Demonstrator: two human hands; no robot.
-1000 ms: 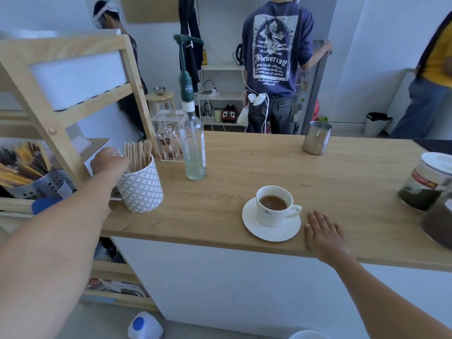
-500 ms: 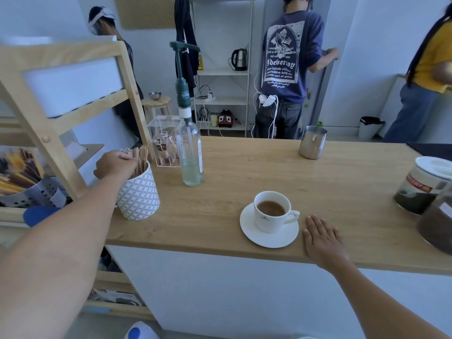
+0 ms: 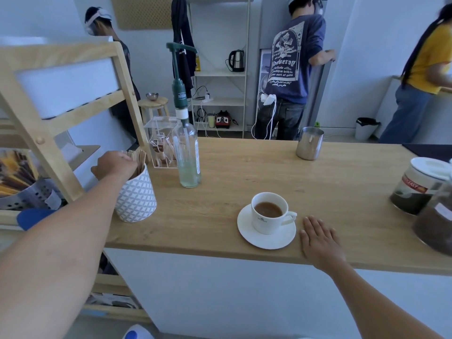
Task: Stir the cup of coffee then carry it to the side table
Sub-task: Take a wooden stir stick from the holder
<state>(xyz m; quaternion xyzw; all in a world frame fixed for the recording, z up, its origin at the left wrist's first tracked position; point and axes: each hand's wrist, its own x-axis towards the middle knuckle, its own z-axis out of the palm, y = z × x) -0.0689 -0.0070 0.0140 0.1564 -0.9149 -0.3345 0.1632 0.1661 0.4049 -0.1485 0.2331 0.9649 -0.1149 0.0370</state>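
A white cup of brown coffee stands on a white saucer near the front edge of the wooden counter, its handle pointing right. My right hand lies flat and open on the counter just right of the saucer, apart from it. At the counter's left end my left hand reaches into a white patterned holder, its fingers curled on the tops of the wooden stirrers.
A pump bottle and a clear acrylic box stand behind the holder. A steel pitcher sits at the back, two coffee jars at the right. A wooden shelf frame rises on the left. A small round stool and several people are beyond.
My left hand has moved from behind the holder onto the stirrers and its fingers have closed on them. My right hand and the cup have stayed put.
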